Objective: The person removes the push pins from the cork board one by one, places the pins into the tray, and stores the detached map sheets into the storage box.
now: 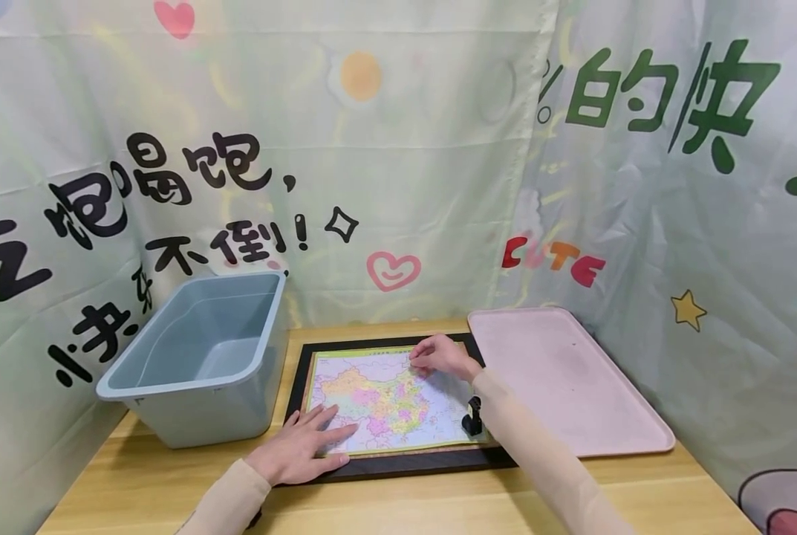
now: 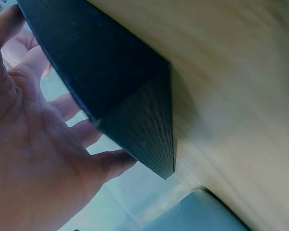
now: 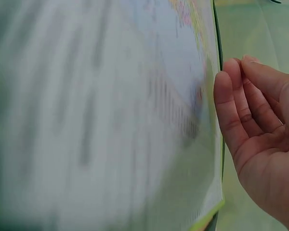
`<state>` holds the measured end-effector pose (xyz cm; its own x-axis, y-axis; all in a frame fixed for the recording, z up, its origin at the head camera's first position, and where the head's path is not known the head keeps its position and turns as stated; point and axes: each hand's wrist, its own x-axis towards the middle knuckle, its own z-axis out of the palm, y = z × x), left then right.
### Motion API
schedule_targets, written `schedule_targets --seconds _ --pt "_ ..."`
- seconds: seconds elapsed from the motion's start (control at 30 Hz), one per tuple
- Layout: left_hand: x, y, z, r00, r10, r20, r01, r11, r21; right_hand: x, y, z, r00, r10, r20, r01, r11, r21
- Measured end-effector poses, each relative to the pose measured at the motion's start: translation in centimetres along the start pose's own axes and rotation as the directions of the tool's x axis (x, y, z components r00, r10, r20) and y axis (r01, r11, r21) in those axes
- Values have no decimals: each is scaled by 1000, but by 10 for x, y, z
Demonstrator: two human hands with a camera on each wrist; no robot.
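Observation:
A colourful map of China [image 1: 371, 405] lies in a black frame [image 1: 398, 466] on the wooden table. My left hand [image 1: 304, 446] rests with spread fingers on the frame's near left corner and the map's edge. In the left wrist view, its fingers [image 2: 113, 161] lie along the far side of the dark frame [image 2: 101, 62]. My right hand [image 1: 443, 357] is at the map's upper right part, thumb and forefinger tips together. In the right wrist view, the right hand [image 3: 265, 125] shows nothing visible between those tips, beside the map [image 3: 183, 62].
A blue-grey plastic bin [image 1: 197, 394] stands left of the frame. To the right lies a pale pink tray [image 1: 558, 371], close to the frame's right side. A printed cloth [image 1: 398, 186] hangs behind the table [image 1: 371, 509]. A small black device [image 1: 472, 417] sits at my right wrist.

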<state>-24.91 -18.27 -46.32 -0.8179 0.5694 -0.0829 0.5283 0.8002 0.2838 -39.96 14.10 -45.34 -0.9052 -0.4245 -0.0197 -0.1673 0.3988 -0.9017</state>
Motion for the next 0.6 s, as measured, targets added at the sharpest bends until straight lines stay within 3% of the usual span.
schedule_targets --seconds 0.23,0.6 --pt "-2 2 2 1000 11 -3 -11 1000 -7 -11 9 -7 997 37 -68 -42 997 -72" --pt "-1 2 0 1000 17 -14 -17 1000 -3 -24 18 -26 996 57 -72 -58 998 -16"
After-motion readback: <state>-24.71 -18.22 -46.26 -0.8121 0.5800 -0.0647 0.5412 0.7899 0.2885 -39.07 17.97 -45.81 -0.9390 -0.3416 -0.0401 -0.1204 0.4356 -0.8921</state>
